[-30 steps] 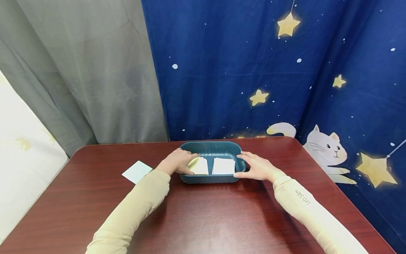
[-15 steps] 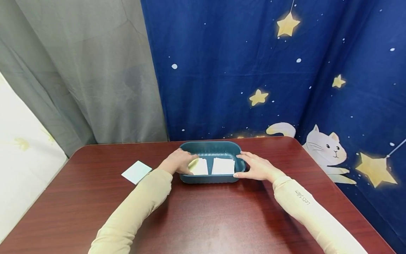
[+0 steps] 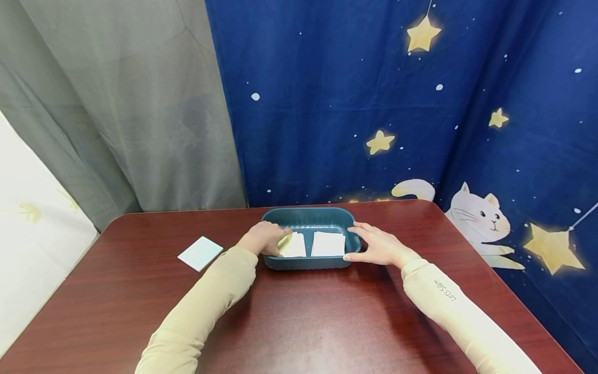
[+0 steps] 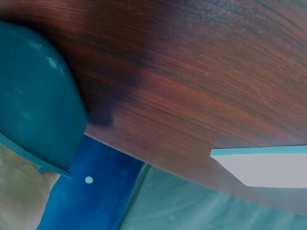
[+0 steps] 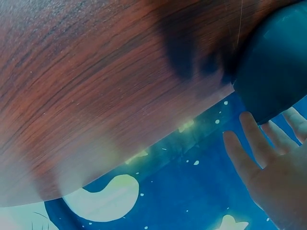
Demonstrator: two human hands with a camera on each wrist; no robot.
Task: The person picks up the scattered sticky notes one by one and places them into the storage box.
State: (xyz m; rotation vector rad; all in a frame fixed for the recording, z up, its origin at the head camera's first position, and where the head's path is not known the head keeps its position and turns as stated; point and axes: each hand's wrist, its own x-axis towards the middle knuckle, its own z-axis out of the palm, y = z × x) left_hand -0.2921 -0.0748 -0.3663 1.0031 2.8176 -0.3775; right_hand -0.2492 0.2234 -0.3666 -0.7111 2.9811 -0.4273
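Note:
A teal oblong tub [image 3: 306, 264] stands on the table with white squares inside, likely paper. The left stack [image 3: 295, 248] shows a pale yellow part beside my hand, and the right stack [image 3: 328, 244] is plain white. My left hand [image 3: 264, 238] lies over the tub's left end, fingers reaching inside and thumb near the front rim. At the right end, my right hand [image 3: 377, 246] spreads its fingers along the rim. Those fingers [image 5: 253, 134] look straight in the right wrist view. In the left wrist view, the tub's wall hides most of the left hand [image 4: 21, 194].
A pale blue square pad [image 3: 200, 253] lies on the reddish-brown table [image 3: 299, 311], left of the tub. Behind the table's far edge hang a grey curtain [image 3: 154, 104] and a blue star-patterned curtain [image 3: 317, 104].
The left forearm has shifted slightly to the right, while the left hand stays at the tub's left end. The right hand keeps its place. The whole head view has drifted a little.

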